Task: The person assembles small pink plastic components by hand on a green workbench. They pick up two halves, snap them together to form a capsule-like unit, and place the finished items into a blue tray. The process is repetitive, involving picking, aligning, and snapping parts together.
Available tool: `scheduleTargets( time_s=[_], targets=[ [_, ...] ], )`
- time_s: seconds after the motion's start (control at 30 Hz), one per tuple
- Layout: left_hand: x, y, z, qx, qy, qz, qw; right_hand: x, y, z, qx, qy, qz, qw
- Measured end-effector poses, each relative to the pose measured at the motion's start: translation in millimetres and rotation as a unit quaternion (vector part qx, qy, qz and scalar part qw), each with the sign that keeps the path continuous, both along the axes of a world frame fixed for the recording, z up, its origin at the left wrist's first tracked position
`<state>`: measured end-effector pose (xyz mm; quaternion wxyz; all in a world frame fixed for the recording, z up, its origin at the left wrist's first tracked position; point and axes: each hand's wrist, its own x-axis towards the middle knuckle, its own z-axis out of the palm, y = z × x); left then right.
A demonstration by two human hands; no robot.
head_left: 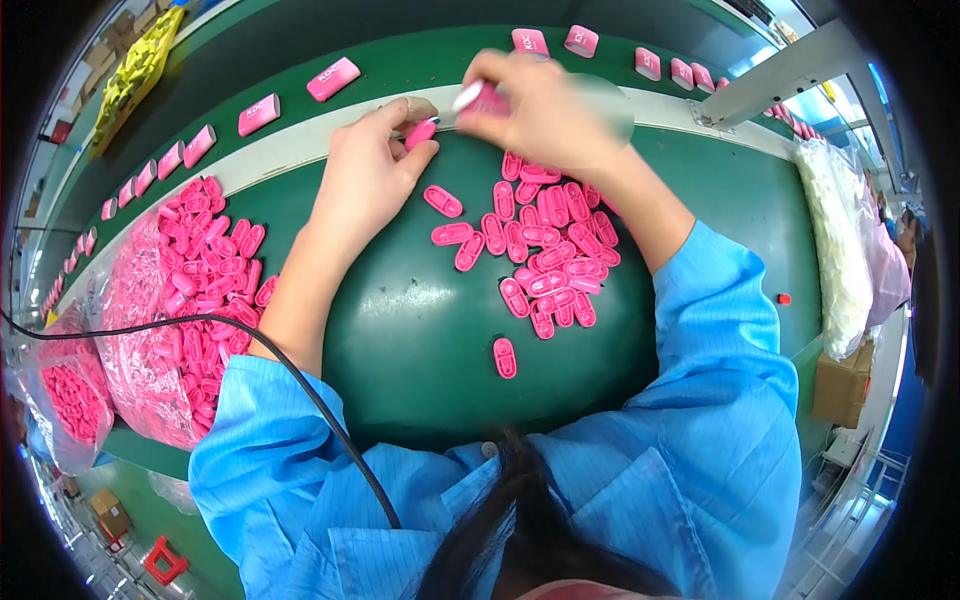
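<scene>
My left hand (370,160) pinches a small pink oval plastic part (421,133) beside the pale rail, thumb and fingers closed on it. Just to its right, my right hand (550,115) is raised and closed around a pink block (486,103) with a white end; motion blurs it somewhat. The two held pieces are close together, and I cannot tell whether they touch. Below my right hand lies a loose pile of pink oval parts (545,235) with hollow tops. One such part (505,358) sits apart, nearer to me on the green tabletop (400,370).
Beyond the pale rail (265,160), pink blocks (259,115) stand in a spaced row on a green belt (420,65). Pink parts spill from a clear bag (140,320) at left. A black cable (290,365) crosses my left arm. White-filled bags (835,240) hang at right.
</scene>
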<state>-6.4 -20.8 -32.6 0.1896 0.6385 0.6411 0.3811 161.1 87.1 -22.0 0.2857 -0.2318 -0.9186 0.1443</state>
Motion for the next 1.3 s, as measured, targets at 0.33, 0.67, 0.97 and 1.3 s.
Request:
scheduleTargets(
  time_s=[0.33, 0.67, 0.97, 1.3],
  targets=[
    [29, -5, -9, 0.085, -0.055, -0.042, 0.994, 14, 90, -11, 0.068, -0.054, -0.045, 0.995],
    [53, 1, -18, 0.158, 0.063, -0.058, 0.984, 40, 85, -3, 0.03, -0.052, -0.141, 0.988],
    [46, 25, -16, 0.026, -0.27, -0.041, 0.962, 119, 50, -11, 0.176, 0.008, -0.085, 0.981],
    [45, 18, -21, 0.007, -0.272, -0.08, 0.959, 23, 89, -3, 0.163, -0.154, -0.136, 0.965]
  ],
)
